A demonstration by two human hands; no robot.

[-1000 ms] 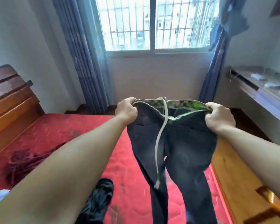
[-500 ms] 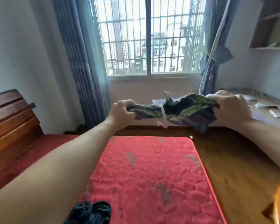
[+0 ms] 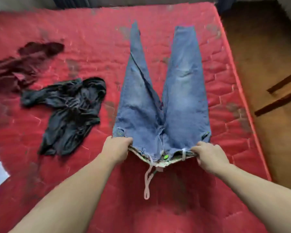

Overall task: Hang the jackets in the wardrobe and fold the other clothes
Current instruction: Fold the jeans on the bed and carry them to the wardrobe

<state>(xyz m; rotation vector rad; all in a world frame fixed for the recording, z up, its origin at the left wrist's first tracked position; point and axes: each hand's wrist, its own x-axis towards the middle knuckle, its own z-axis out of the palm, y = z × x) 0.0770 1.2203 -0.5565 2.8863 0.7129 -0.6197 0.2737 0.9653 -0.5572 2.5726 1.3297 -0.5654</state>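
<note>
I see the jeans [image 3: 163,91] spread flat near the red mattress's [image 3: 225,91] right edge, bare mattress before them. My left hand [image 3: 115,149] and right hand [image 3: 208,156] each grip a waistband corner, arms outstretched.

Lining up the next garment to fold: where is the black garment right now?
In the head view, the black garment lies crumpled on the red mattress, left of the jeans and beyond the left hand, with a dark red garment farther left.
</note>
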